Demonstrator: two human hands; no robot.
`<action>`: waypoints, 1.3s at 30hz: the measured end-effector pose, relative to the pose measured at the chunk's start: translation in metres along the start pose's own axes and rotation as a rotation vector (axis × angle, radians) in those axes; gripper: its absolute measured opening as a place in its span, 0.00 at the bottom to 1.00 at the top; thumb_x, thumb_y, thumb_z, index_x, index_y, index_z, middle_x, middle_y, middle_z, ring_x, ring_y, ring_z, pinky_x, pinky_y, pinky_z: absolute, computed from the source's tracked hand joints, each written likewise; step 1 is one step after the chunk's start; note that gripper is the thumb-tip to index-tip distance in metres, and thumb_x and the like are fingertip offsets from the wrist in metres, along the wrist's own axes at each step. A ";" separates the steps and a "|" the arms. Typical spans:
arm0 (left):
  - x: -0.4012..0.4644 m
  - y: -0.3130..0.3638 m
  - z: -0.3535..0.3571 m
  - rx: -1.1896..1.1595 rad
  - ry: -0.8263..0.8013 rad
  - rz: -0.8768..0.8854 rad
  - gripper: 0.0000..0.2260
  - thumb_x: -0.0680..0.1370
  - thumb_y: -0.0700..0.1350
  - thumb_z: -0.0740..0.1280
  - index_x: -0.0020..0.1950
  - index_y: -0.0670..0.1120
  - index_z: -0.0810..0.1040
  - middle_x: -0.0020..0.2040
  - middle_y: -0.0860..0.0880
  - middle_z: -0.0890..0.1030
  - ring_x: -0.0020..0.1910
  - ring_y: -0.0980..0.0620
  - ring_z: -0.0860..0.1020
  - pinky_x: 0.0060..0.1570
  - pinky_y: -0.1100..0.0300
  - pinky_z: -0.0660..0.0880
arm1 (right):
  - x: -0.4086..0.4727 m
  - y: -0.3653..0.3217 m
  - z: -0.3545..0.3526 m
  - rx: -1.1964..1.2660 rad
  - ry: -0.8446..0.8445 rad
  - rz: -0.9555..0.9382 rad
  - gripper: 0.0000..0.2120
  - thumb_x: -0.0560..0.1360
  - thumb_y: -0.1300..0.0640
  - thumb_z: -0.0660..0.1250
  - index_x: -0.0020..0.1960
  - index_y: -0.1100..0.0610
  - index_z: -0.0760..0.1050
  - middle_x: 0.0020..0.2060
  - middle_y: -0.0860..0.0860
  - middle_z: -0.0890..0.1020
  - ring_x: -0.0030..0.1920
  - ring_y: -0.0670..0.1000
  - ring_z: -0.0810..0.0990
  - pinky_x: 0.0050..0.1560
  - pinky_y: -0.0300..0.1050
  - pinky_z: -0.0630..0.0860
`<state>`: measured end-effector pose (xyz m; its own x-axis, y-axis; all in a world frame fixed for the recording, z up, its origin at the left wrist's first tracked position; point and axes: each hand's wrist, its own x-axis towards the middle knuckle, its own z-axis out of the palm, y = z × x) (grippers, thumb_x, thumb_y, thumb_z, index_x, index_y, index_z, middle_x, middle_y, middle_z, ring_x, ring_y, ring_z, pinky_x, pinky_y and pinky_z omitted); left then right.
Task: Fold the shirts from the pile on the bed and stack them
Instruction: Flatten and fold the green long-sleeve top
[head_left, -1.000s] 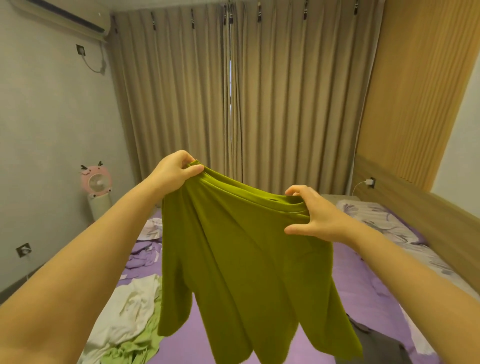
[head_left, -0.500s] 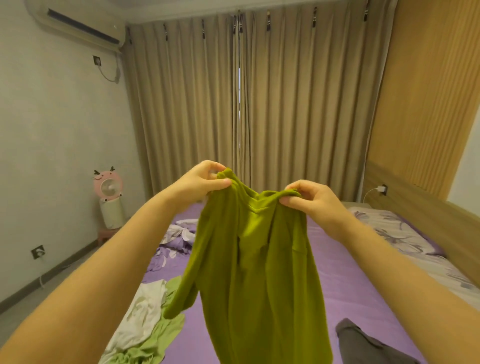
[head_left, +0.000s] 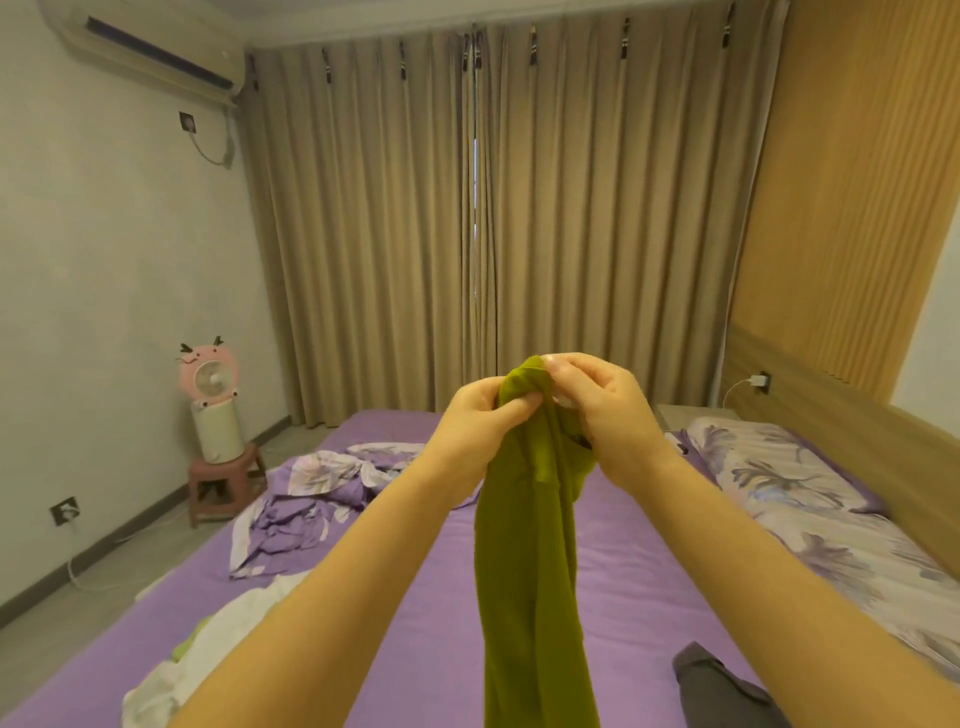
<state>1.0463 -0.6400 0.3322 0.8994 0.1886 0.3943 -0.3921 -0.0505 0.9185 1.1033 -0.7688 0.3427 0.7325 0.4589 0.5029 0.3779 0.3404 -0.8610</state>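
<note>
Both hands, left hand (head_left: 475, 415) and right hand (head_left: 602, 410), clamp green shirt (head_left: 530, 571) midair, fold incomplete. Pile (head_left: 208, 644) at bed (head_left: 623, 545) left edge unfolded; no stack visible.

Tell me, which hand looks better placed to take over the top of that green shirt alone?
Probably the right hand: it wraps over the green shirt's bunched top, while the left hand only pinches its side.

Dim, warm, even indoor light fills the room; a thin sliver of daylight shows through the gap in the closed curtains (head_left: 475, 208). Shadows are soft; no glare. The wide-angle lens bends the frame's edges; the hands look slightly blurred.
</note>
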 end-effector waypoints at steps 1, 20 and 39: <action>0.002 0.003 0.000 -0.122 -0.013 -0.041 0.07 0.79 0.38 0.62 0.50 0.37 0.79 0.44 0.41 0.83 0.43 0.46 0.82 0.49 0.51 0.79 | -0.003 0.008 -0.005 0.077 0.057 -0.012 0.08 0.78 0.61 0.62 0.52 0.58 0.80 0.50 0.56 0.83 0.53 0.53 0.81 0.54 0.50 0.77; 0.009 -0.010 -0.094 0.180 -0.068 -0.208 0.08 0.79 0.39 0.63 0.52 0.48 0.81 0.42 0.47 0.85 0.40 0.52 0.83 0.38 0.59 0.80 | -0.004 0.041 -0.040 -0.115 -0.130 0.214 0.16 0.67 0.65 0.74 0.52 0.58 0.73 0.47 0.56 0.81 0.48 0.53 0.80 0.53 0.51 0.76; 0.008 -0.027 -0.129 0.703 -0.145 -0.265 0.22 0.67 0.51 0.77 0.55 0.54 0.70 0.52 0.48 0.76 0.50 0.50 0.77 0.48 0.57 0.78 | -0.012 0.017 -0.131 -0.610 -0.059 0.456 0.16 0.71 0.64 0.72 0.58 0.56 0.78 0.56 0.69 0.76 0.57 0.63 0.79 0.63 0.59 0.72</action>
<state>1.0392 -0.5109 0.3068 0.9817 0.1531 0.1132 0.0120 -0.6431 0.7657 1.1753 -0.8760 0.3120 0.8659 0.4943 0.0763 0.3037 -0.3985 -0.8654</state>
